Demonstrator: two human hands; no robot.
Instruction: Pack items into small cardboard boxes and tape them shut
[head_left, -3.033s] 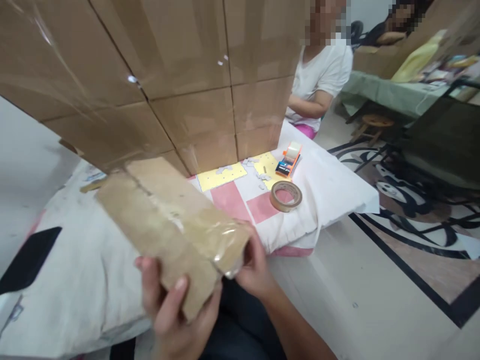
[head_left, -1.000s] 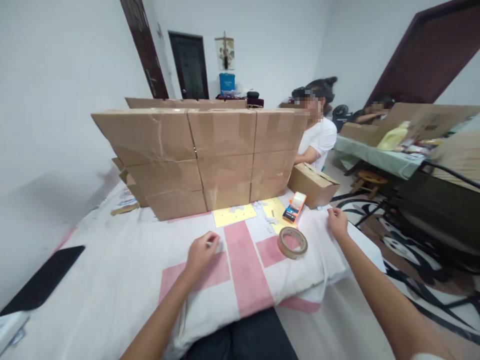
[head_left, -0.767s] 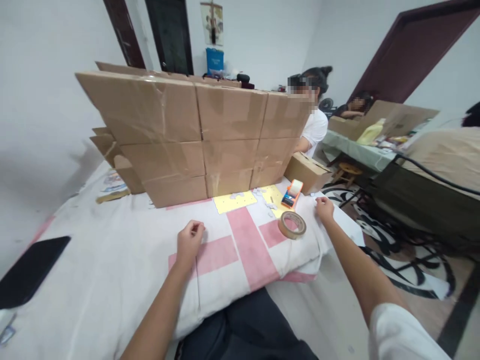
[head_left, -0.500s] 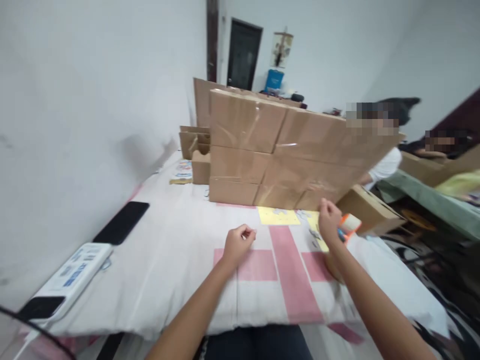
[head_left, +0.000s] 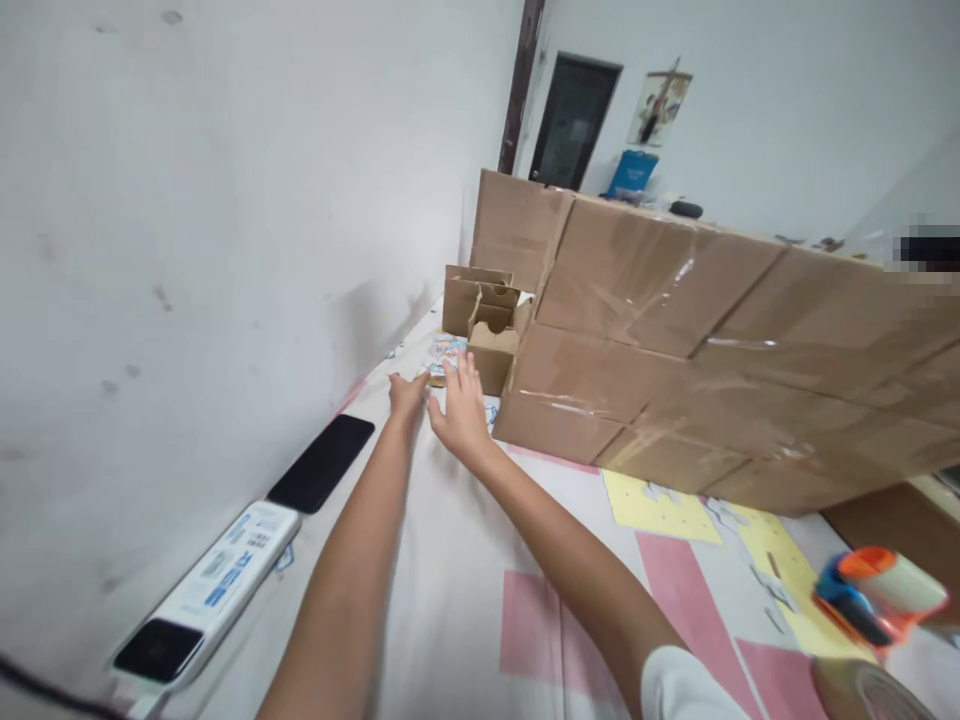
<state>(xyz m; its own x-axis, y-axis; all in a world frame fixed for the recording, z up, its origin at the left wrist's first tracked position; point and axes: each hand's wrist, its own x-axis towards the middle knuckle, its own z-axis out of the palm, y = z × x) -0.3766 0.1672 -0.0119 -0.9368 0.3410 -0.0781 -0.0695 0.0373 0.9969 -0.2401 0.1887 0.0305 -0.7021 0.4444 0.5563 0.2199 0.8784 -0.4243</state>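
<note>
My left hand reaches over the cloth-covered table near the wall, thumb and fingers apart. Just right of it is my right hand, fingers stretched forward and its palm off anything I can see. Between and beyond both hands lies a thin brown strip, partly hidden; whether the left thumb touches its end I cannot tell. A colourful printed sheet or packet lies behind the strip. Small open cardboard boxes stand beyond the right fingertips.
A wall of taped cardboard boxes crosses the table. On the left lie a black phone and a white power strip. At right are yellow sheets, an orange and blue tape dispenser and a tape roll.
Both hands have moved forward and left, from the table's middle and right side to the brown strip by the small boxes. Their fingers have opened out. The view has turned left.
</note>
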